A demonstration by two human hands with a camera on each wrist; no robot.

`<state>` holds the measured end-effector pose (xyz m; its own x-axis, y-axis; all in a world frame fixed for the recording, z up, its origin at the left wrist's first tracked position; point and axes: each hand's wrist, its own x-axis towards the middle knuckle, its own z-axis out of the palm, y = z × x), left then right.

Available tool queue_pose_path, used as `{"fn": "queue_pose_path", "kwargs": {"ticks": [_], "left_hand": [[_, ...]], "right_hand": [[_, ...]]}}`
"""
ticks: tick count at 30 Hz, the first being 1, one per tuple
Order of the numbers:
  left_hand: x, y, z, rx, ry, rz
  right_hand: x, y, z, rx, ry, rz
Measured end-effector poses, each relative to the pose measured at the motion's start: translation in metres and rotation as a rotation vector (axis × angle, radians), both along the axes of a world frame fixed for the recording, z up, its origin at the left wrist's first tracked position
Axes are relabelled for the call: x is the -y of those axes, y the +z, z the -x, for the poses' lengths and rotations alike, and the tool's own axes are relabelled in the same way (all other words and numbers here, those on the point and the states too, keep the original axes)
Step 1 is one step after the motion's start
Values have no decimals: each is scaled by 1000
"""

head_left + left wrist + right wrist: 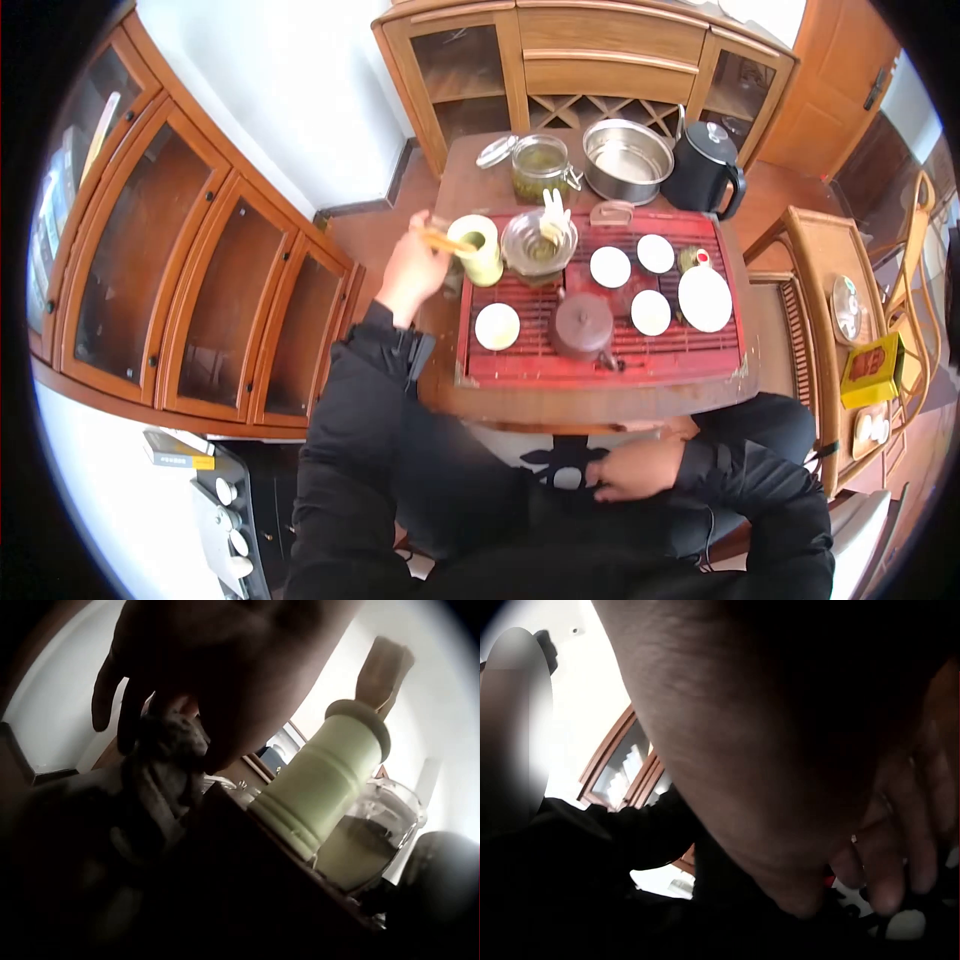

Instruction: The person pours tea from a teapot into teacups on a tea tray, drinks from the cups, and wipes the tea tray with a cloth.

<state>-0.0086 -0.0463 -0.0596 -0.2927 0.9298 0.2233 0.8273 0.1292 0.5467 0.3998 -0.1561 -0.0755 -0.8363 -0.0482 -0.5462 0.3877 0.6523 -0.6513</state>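
My left hand (412,265) is at the left edge of the tea table, beside a pale green holder (479,262) with wooden tea tools (447,242) leaning out of it; in the head view they overlap its fingers. In the left wrist view the fingers (109,701) hang loosely behind a dark figurine (161,780), while the green holder (326,776) and tools (380,671) stand apart on the right. My right hand (640,470) rests on my lap over pale cloth with a black pattern (567,472), fingers slightly bent and holding nothing.
A red slatted tea tray (520,372) carries a clay teapot (582,325), several white cups (497,327) and a glass bowl (520,262). Behind it stand a glass jar (541,180), a steel pot (628,160) and a black kettle (706,165). A wooden rack (800,225) flanks the right.
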Motion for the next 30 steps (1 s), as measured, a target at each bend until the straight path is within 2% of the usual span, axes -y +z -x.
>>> {"fn": "queue_pose_path", "kwargs": {"ticks": [1, 2, 3, 4, 5, 7, 8, 11, 12, 13, 14, 15, 16, 17, 19, 21, 27, 29, 30], "left_hand": [[-7, -19, 10, -97, -24, -6], [-8, -19, 12, -96, -22, -7], [-6, -20, 14, -200, -80, -31], [-4, -18, 13, -303, -140, -51], [-2, -12, 10, -301, -142, -46], [2, 8, 3, -167, -170, 74], [3, 13, 2, -166, -185, 86], [6, 24, -3, -138, -194, 156], [6, 28, -6, -138, -213, 148], [6, 32, -11, -136, -237, 142], [7, 33, -16, -66, -198, 189], [7, 35, -21, 1, -160, 235], [6, 39, -25, -86, -214, 188], [6, 33, -23, -80, -205, 189], [6, 36, -29, 57, -104, 284], [6, 31, -27, 39, -130, 291], [7, 21, -26, 67, -84, 345], [9, 19, -31, -8, -89, 264], [12, 13, -28, 47, -58, 261]], "right_hand": [[-6, -2, -2, -13, 93, 71], [-16, 14, 4, -36, 127, 138], [-23, 37, 9, -59, 160, 210], [-37, 67, 13, -147, 99, 269], [-52, 78, 13, -205, 95, 365], [-85, 105, 5, -398, -21, 514], [-103, 115, -4, -374, -53, 511], [-147, 133, -44, -427, -194, 570], [-161, 127, -58, -564, -247, 647], [-168, 112, -69, -855, -385, 681], [-164, 104, -71, -1134, -721, 658], [-157, 96, -76, -1308, -1087, 614], [-167, 95, -81, -1341, -1283, 515], [-179, 87, -86, -1404, -1359, 386], [-189, 80, -91, -1440, -1574, 330], [-192, 77, -89, -1390, -1745, 222], [-197, 63, -82, -1282, -1789, 255], [-201, 61, -83, -1267, -1769, 288], [-202, 60, -82, -1257, -1802, 300]]}}
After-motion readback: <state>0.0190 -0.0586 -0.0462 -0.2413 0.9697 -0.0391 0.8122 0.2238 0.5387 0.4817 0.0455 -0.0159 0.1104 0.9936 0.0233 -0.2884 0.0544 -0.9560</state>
